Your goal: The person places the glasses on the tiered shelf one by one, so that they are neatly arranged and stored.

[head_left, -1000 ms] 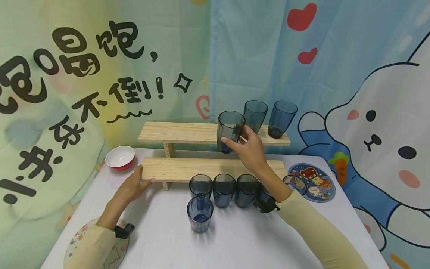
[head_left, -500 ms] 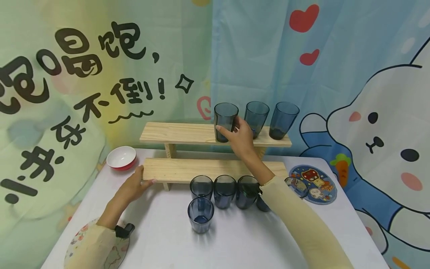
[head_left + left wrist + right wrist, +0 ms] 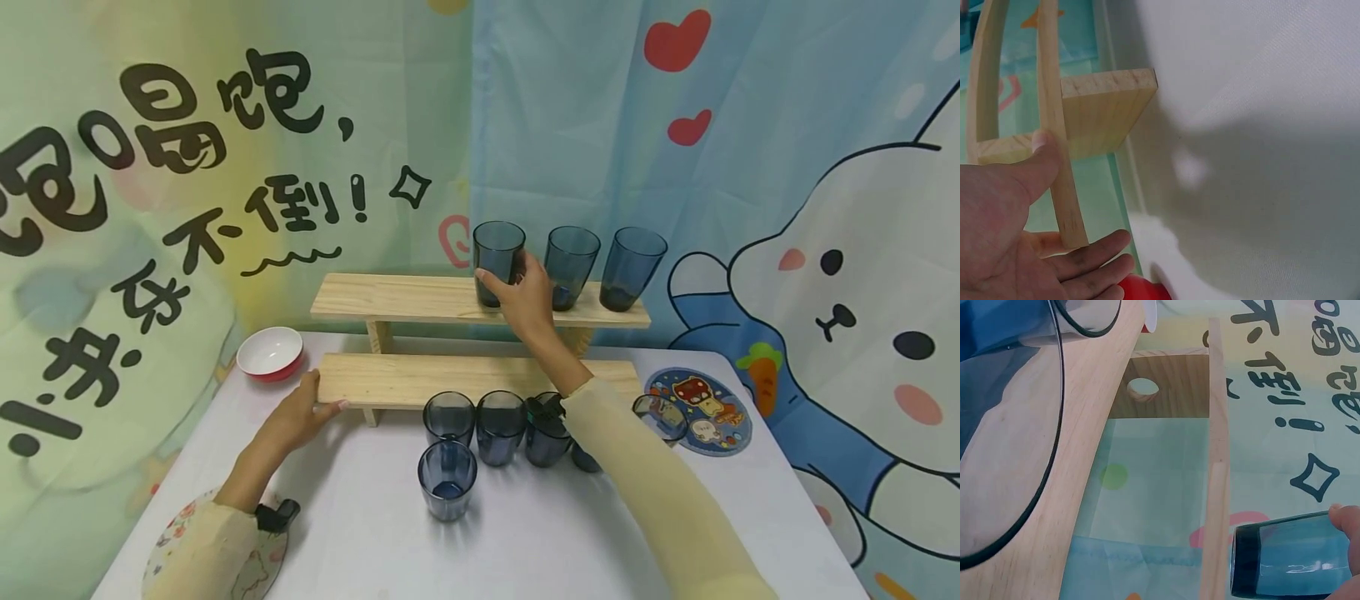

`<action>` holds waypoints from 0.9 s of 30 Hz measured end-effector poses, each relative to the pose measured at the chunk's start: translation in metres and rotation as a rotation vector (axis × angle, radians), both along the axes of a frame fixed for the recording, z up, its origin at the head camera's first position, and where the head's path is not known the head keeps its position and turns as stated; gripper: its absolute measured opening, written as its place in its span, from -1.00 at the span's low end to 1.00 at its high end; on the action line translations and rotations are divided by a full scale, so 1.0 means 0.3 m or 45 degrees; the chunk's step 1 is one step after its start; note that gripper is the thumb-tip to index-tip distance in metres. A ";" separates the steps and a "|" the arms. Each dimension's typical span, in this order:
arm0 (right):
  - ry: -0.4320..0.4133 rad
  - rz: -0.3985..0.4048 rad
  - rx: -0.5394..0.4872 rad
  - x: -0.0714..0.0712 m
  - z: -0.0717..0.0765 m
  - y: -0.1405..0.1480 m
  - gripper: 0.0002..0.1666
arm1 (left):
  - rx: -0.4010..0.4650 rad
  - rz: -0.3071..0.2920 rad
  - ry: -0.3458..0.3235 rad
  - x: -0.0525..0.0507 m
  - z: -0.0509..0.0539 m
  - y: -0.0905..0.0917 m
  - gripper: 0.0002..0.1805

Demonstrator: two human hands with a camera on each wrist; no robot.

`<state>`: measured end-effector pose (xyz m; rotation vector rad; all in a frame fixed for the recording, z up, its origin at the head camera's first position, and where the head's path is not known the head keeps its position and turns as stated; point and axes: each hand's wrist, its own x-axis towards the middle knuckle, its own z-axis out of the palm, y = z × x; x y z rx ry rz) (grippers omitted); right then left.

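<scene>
Right hand grips blue tumbler, upper centre; seat base flat, with left hand, clamped on lower plank, bracing.

Dim left-wrist view (soft shadows)

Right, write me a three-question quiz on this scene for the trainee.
1. How many glasses stand on the upper shelf to the right of the right hand?
2. True or false: the left hand holds the bowl.
3. What does the right hand hold?
A) a mat
B) a bowl
C) a glass

Key:
1. Two.
2. False; it grips the left end of the lower shelf.
3. C.
</scene>
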<state>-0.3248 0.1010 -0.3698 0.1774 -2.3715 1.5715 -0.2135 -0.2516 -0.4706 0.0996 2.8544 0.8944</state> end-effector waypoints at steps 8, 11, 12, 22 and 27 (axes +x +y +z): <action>-0.048 -0.030 0.008 -0.013 -0.013 -0.006 -0.03 | -0.007 0.002 -0.005 0.001 0.000 0.001 -0.05; -0.045 -0.028 0.012 -0.019 -0.018 -0.007 -0.02 | -0.010 0.004 -0.006 -0.001 -0.001 -0.001 -0.04; -0.042 -0.026 0.011 -0.021 -0.019 -0.007 -0.01 | -0.011 0.006 -0.007 -0.001 -0.001 -0.001 -0.04; -0.046 -0.008 0.052 -0.018 -0.016 -0.003 0.02 | 0.007 0.004 -0.004 -0.003 0.003 -0.002 -0.04; -0.117 0.018 0.121 -0.008 -0.009 0.016 0.08 | 0.007 -0.010 0.018 0.001 0.003 -0.002 -0.05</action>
